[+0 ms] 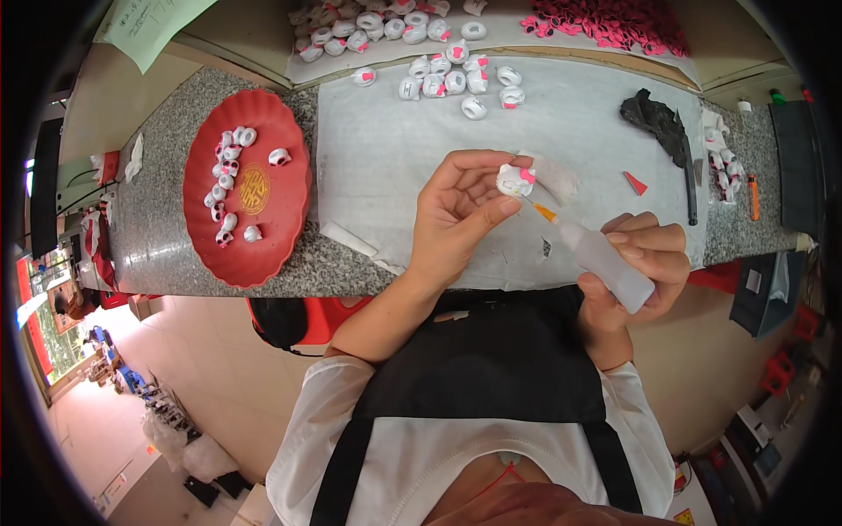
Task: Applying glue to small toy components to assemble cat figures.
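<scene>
Between the thumb and fingers of my left hand (456,206) is a small white cat-head piece (512,181) with a pink bow. My right hand (653,254) is wrapped round a translucent needle-tip squeeze bottle (605,263), tilted so that its orange-based needle (544,211) points up and left at the piece. The needle's end is at or very near the lower edge of the piece; I cannot tell whether it touches. Crumpled white tissue (556,178) shows just behind, on the white sheet (377,158) that covers the worktop.
To the left, a red scalloped tray (197,193) carries several white pieces. More white heads (434,79) lie at the back, with pink bows (605,24) heaped on the shelf. Black plastic (656,123), a red triangular scrap (635,183) and an orange pen (753,197) are on the right.
</scene>
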Tool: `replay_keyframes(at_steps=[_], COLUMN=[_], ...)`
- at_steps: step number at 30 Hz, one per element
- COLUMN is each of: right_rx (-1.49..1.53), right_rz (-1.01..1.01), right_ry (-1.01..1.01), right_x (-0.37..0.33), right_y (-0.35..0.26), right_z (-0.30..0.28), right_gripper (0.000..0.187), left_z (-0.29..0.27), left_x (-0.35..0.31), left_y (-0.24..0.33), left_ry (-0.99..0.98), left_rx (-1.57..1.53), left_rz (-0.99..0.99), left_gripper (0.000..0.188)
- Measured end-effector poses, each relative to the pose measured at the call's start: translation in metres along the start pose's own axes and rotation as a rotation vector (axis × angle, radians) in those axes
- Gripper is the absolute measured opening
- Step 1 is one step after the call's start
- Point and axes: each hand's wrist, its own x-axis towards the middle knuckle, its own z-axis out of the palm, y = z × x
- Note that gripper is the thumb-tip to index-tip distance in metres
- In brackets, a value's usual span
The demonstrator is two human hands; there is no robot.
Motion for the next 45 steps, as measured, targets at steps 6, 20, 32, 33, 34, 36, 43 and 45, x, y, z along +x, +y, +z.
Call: replay_keyframes(at_steps=[6,20,32,33,34,36,43,45], right_rx=[-0.032,-0.099,-0.098,-0.09,-0.09,-0.073,-0.101,-0.042], right_rz=[-0.025,-0.026,-0.017,-0.016,-0.016,0.013,0.02,0.02], right_ry=[0.03,0.065,0.037,0.035,0.035,0.013,0.053,0.003], right_x=[-0.001,0.0,0.002,0.002,0.002,0.001,0.002,0.003], right_y=[0.002,0.0,-0.001,-0.001,-0.001,-0.002,-0.001,0.001], right_z=[-0.002,0.006,0.009,0.009,0.009,0.008,0.004,0.0], right_gripper=[0.043,0.038,0.037,0.037,0.037,0.037,0.036,0.043], left_z=[0.0,0.0,0.0,-0.001,-0.001,-0.001,-0.001,0.0], left_x=[-0.001,0.0,-0.002,-0.002,-0.002,-0.002,-0.002,-0.001], left_y=[-0.001,-0.002,-0.008,-0.009,-0.009,-0.01,-0.008,-0.007], left_ry=[0.01,-0.007,-0.048,-0.048,-0.043,-0.037,-0.032,-0.038], left_rx=[-0.022,-0.008,0.244,0.244,0.263,0.282,0.343,0.342], left_rz=[-0.012,-0.036,0.152,0.151,0.164,0.175,0.189,0.19], left_gripper=[0.034,0.033,0.032,0.032,0.031,0.031,0.031,0.031])
